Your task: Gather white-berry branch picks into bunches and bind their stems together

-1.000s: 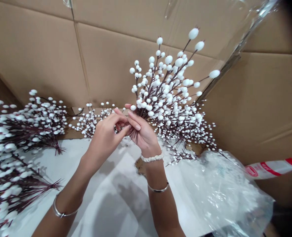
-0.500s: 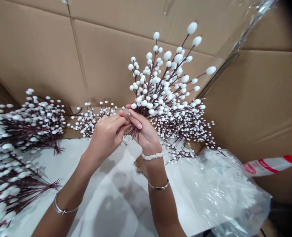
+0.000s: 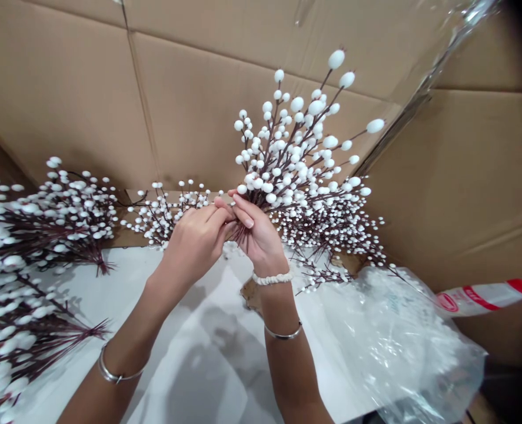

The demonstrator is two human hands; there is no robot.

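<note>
My right hand (image 3: 257,235) is closed round the dark stems of a bunch of white-berry sprigs (image 3: 296,153), which fans upward and to the right. My left hand (image 3: 195,240) pinches those same stems just left of the right hand, fingertips touching it. Both hands are held above a white sheet (image 3: 190,330) on the work surface. More berry sprigs (image 3: 331,229) lie behind the right hand.
Piles of the same berry sprigs (image 3: 31,235) lie at the left, and a smaller pile (image 3: 163,212) sits at the back. Crumpled clear plastic bags (image 3: 397,335) lie at the right. Cardboard walls (image 3: 199,100) enclose the back and right side.
The held bunch has tilted slightly to the left and my left fingers have closed tighter on the stems. Both hands stay in nearly the same place.
</note>
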